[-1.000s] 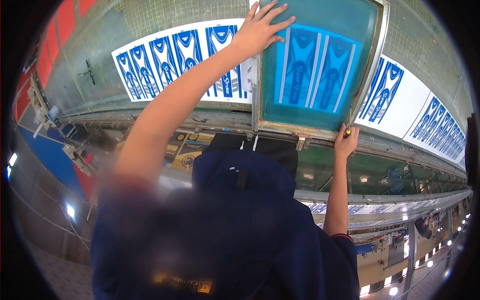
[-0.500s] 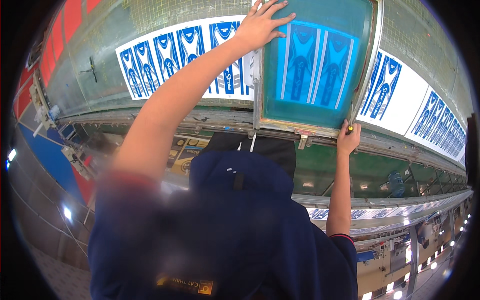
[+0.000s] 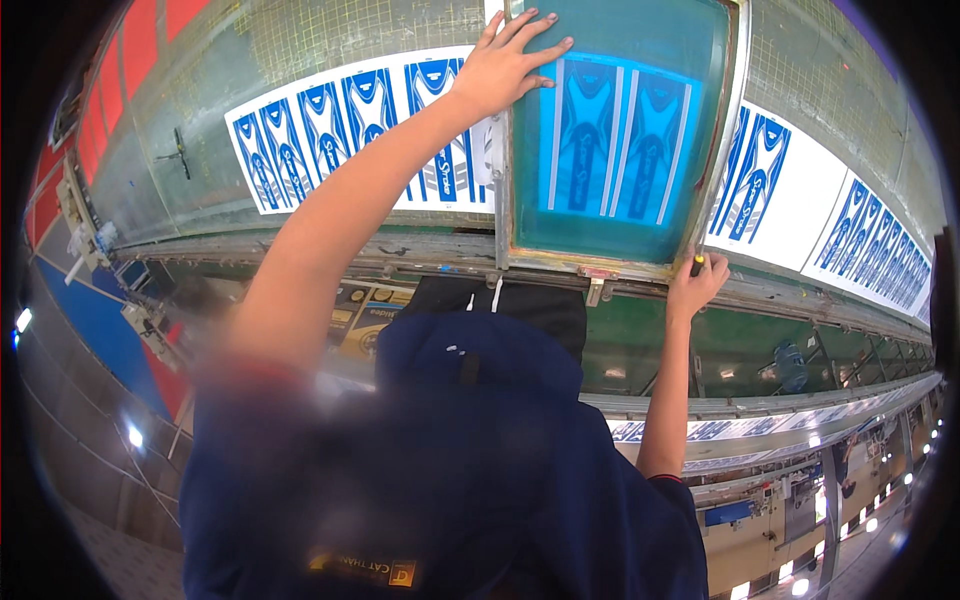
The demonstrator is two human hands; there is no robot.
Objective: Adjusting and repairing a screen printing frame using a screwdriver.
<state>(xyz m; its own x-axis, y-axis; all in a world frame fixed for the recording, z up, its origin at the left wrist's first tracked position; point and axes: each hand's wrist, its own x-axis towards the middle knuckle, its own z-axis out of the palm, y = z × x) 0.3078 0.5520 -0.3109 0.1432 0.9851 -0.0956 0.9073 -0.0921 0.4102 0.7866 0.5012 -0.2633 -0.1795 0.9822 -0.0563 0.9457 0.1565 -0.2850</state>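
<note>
A screen-printing frame (image 3: 742, 60) with teal mesh (image 3: 600, 240) lies on the long table, and two blue printed shapes show through it. My left hand (image 3: 505, 75) rests with spread fingers on the frame's far left side and the mesh edge, holding nothing. At the frame's near right corner, my right hand (image 3: 697, 288) is closed around a screwdriver (image 3: 698, 264) with a yellow and black handle. Its tip is hidden. White sheets with blue printed patterns lie under and beside the frame, one at left (image 3: 391, 190) and one at right (image 3: 785, 215).
A metal rail (image 3: 420, 262) runs along the table's near edge, with a small clamp (image 3: 596, 285) below the frame. A dark cross-shaped tool (image 3: 180, 152) lies at far left. A blue water bottle (image 3: 791, 367) stands lower down at right, and a boxed carton (image 3: 365, 315) sits below the rail.
The whole view has shifted slightly, so the frame appears farther left. My right hand has turned a little around the screwdriver's handle. My left hand stays on the frame.
</note>
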